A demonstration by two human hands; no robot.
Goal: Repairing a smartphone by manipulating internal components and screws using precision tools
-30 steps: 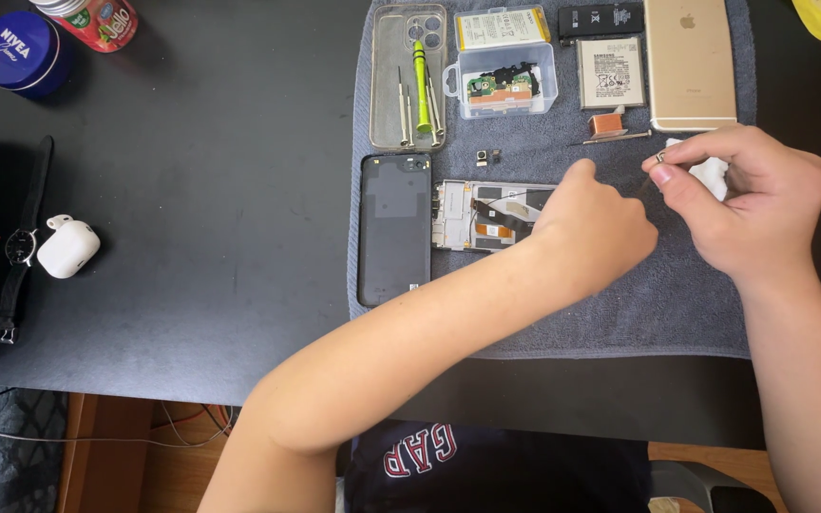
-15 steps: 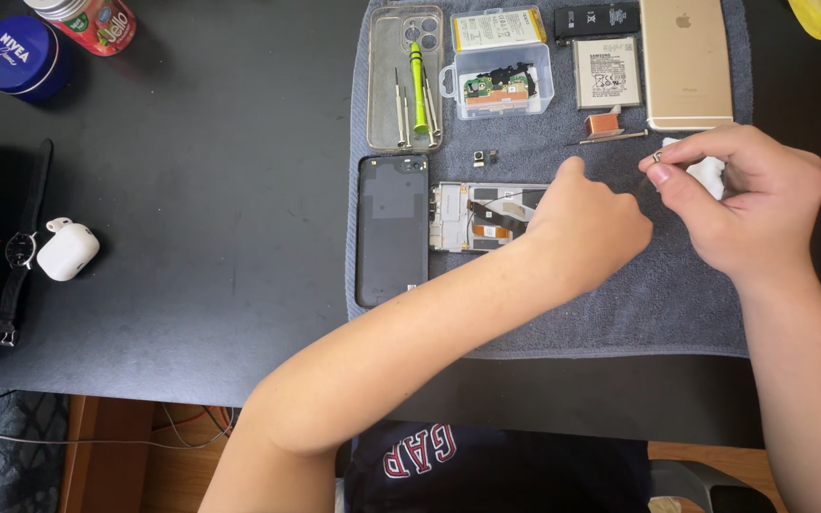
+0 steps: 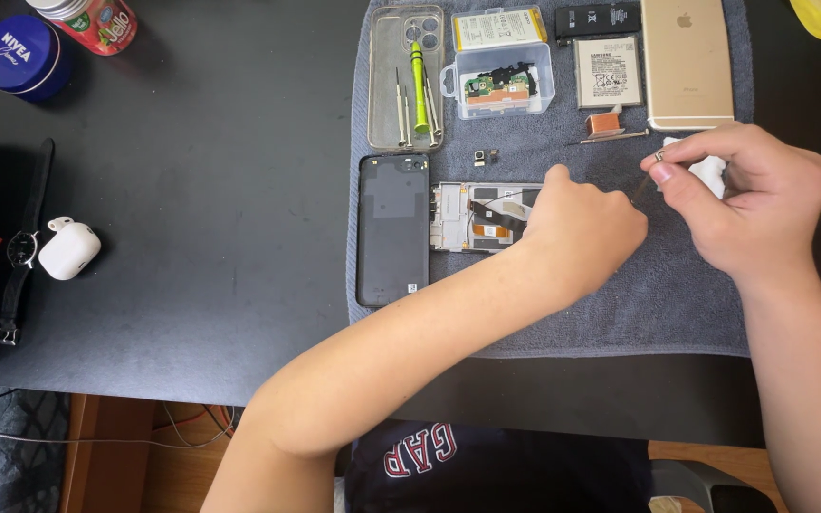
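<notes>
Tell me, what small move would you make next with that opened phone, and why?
Probably bring the right hand with its thin tool down to the opened phone. The left hand rests on the phone's frame on the grey mat, while the tool tip hangs beside it, apart from the exposed parts.

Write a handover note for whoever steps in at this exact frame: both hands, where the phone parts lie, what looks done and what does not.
Left hand: resting closed on the opened phone frame, steadying it on the grey towel.
Right hand: pinching a thin tool; its tip is hard to make out. White item under the fingers, unclear.
Parts: dark back cover lies off, left of the frame. Screwdrivers sit in the clear case. Clear parts box, loose batteries and a gold phone along the top.
Done: cover off, internals exposed.
Left: frame not closed up.
</notes>
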